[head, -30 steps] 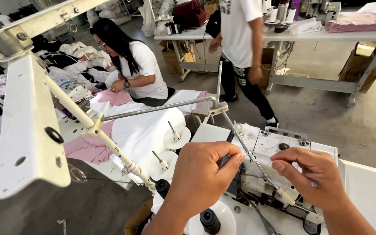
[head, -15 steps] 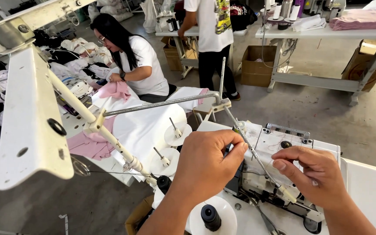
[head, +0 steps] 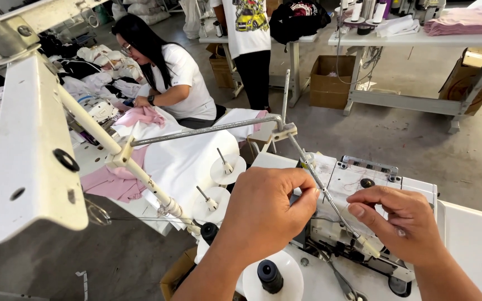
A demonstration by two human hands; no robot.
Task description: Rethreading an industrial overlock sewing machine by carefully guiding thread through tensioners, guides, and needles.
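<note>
Over the white sewing machine [head: 375, 189], head view: left hand [head: 263, 214] curled, fingertips pinched together near the slanted metal thread-guide rod [head: 330, 198], apparently nipping a fine thread too thin to make out; cannot tell for certain what is gripped. Right hand [head: 405, 223] half-curled just beside the rod's lower end, thumb and forefinger drawn close, likely steadying the same thread near the machine's threading points; grip likewise unclear. Both held high and close so the thread path stays taut and in sight. Below the left wrist, black spool [head: 269, 276] standing upright on a white round disc [head: 288, 273], set there to feed upward. Two bare spool pins [head: 218, 181] on white discs behind, tilted slightly, unloaded. Overhead stand arm [head: 207, 131] running across to a joint above the machine, placed to lift threads clear. Beyond, white fabric [head: 179, 156] draped over the tabletop; seated person [head: 168, 72] handling pink cloth [head: 140, 116]; another person standing [head: 249, 39] by a far table.
</note>
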